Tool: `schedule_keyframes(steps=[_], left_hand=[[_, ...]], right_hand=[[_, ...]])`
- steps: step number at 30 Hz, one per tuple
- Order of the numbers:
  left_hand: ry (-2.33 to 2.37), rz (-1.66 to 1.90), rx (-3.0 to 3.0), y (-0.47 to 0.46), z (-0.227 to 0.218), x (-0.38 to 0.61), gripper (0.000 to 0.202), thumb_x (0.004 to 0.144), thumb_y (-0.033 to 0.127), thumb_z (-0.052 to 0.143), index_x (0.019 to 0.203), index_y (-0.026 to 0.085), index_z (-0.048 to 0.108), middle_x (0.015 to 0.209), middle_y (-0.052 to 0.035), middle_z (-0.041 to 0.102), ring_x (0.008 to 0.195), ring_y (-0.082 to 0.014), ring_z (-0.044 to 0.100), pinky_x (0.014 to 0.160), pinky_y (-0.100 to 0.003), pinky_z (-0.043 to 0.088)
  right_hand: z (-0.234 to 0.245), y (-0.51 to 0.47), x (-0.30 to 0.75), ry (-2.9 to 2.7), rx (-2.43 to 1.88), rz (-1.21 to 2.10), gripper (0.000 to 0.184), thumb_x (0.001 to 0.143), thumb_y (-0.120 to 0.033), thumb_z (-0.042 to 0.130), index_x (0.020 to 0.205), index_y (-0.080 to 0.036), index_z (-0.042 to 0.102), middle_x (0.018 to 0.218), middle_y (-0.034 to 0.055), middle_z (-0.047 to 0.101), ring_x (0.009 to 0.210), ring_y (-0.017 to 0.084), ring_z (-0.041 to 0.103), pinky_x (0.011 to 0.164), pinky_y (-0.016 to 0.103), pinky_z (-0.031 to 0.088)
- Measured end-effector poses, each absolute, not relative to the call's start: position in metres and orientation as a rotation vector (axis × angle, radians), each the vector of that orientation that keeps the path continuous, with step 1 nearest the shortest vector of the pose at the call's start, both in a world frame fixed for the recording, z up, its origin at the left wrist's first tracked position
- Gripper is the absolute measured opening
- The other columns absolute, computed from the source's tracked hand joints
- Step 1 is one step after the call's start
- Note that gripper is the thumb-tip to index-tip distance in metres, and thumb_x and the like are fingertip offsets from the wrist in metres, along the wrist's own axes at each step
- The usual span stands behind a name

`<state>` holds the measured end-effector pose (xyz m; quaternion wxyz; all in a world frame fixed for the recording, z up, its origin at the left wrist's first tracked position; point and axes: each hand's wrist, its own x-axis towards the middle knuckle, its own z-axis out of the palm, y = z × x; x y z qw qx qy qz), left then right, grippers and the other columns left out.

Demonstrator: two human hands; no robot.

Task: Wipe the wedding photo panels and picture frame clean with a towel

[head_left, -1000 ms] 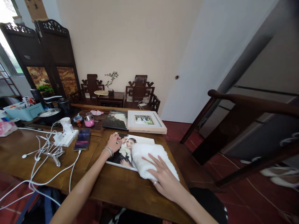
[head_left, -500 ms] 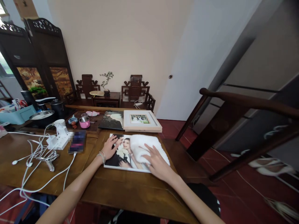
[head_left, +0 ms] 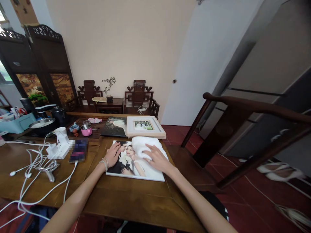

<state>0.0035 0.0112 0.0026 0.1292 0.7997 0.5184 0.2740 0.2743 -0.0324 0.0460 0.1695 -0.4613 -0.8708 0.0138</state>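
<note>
A photo album (head_left: 126, 168) with a picture of a couple on its front lies flat on the wooden table. My left hand (head_left: 112, 154) rests on its left side, fingers extended over the picture. Over the upper right of the album lies a white cloth (head_left: 141, 145). My right hand (head_left: 156, 158) presses on that cloth with its fingers spread, and part of the cloth is hidden under the hand.
Behind the album are a framed photo (head_left: 145, 127) and a dark picture panel (head_left: 113, 127). To the left lie a phone (head_left: 78, 150), a white power strip (head_left: 59, 148) with tangled cables, and a pink cup (head_left: 86, 130). A wooden chair (head_left: 225, 129) stands at the right.
My right hand and the white cloth have moved up and slightly left, uncovering the album's lower right part. My left hand stays at the album's left side.
</note>
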Motion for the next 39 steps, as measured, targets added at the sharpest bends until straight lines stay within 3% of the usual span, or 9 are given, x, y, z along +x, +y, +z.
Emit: schedule_keyframes(steps=[4, 9, 13, 16, 23, 28, 34, 39], left_hand=[[1.51, 0.828, 2.317, 0.015, -0.002, 0.003, 0.04, 0.093, 0.031, 0.032, 0.127, 0.017, 0.049, 0.139, -0.0106, 0.044, 0.133, -0.0215, 0.033, 0.108, -0.044, 0.028], [1.55, 0.859, 2.286, 0.017, -0.006, 0.004, 0.041, 0.091, 0.028, 0.034, 0.127, 0.015, 0.049, 0.14, -0.0116, 0.042, 0.131, -0.0222, 0.036, 0.108, -0.043, 0.03], [1.519, 0.871, 2.306, 0.016, -0.006, 0.005, 0.04, 0.092, 0.031, 0.035, 0.124, 0.014, 0.052, 0.14, -0.0124, 0.043, 0.133, -0.0227, 0.035, 0.109, -0.042, 0.028], [1.497, 0.866, 2.334, 0.015, -0.005, 0.005, 0.04, 0.092, 0.033, 0.035, 0.124, 0.015, 0.052, 0.14, -0.012, 0.042, 0.133, -0.0227, 0.035, 0.109, -0.042, 0.028], [1.474, 0.816, 2.365, 0.012, 0.0, 0.004, 0.04, 0.092, 0.034, 0.035, 0.123, 0.016, 0.053, 0.141, -0.0123, 0.041, 0.133, -0.0242, 0.034, 0.107, -0.045, 0.03], [1.439, 0.843, 2.376, 0.01, 0.001, 0.006, 0.04, 0.092, 0.033, 0.036, 0.123, 0.016, 0.054, 0.137, -0.012, 0.046, 0.131, -0.0242, 0.036, 0.106, -0.045, 0.032], [1.465, 0.988, 2.333, 0.009, -0.002, 0.011, 0.037, 0.089, 0.031, 0.042, 0.117, 0.014, 0.058, 0.13, -0.0126, 0.054, 0.126, -0.0232, 0.044, 0.105, -0.042, 0.035], [1.482, 1.101, 2.301, 0.005, 0.002, 0.012, 0.035, 0.084, 0.03, 0.05, 0.112, 0.013, 0.061, 0.121, -0.013, 0.061, 0.12, -0.023, 0.052, 0.103, -0.038, 0.04]], right_hand=[[0.041, -0.009, 0.271, -2.426, -1.353, -0.025, 0.029, 0.088, -0.025, 0.046, 0.112, -0.017, 0.061, 0.122, 0.0153, 0.059, 0.131, 0.028, 0.034, 0.106, 0.054, 0.024], [0.039, -0.075, 0.272, -2.482, -1.284, 0.005, 0.026, 0.083, -0.017, 0.047, 0.102, -0.019, 0.064, 0.12, 0.0135, 0.06, 0.133, 0.029, 0.029, 0.108, 0.055, 0.019], [0.046, -0.143, 0.272, -2.583, -1.178, 0.066, 0.027, 0.073, -0.01, 0.048, 0.091, -0.022, 0.065, 0.139, 0.0051, 0.045, 0.136, 0.029, 0.021, 0.109, 0.057, 0.016], [0.051, -0.159, 0.273, -2.648, -1.144, 0.105, 0.024, 0.073, -0.011, 0.049, 0.087, -0.022, 0.065, 0.141, 0.0031, 0.042, 0.136, 0.03, 0.021, 0.109, 0.058, 0.017], [0.049, -0.066, 0.279, -2.516, -1.251, 0.046, 0.029, 0.087, -0.024, 0.045, 0.109, -0.018, 0.062, 0.126, 0.0152, 0.055, 0.129, 0.03, 0.035, 0.104, 0.053, 0.028], [0.049, -0.007, 0.28, -2.413, -1.301, 0.01, 0.031, 0.091, -0.028, 0.04, 0.112, -0.02, 0.06, 0.119, 0.0125, 0.06, 0.119, 0.029, 0.047, 0.097, 0.046, 0.038], [0.037, -0.043, 0.283, -2.476, -1.265, -0.018, 0.028, 0.087, -0.023, 0.045, 0.108, -0.016, 0.062, 0.12, 0.0168, 0.058, 0.131, 0.031, 0.032, 0.106, 0.055, 0.023], [0.04, -0.123, 0.288, -2.601, -1.118, -0.009, 0.021, 0.08, -0.013, 0.046, 0.09, -0.019, 0.063, 0.134, 0.0112, 0.049, 0.135, 0.028, 0.024, 0.109, 0.055, 0.019]])
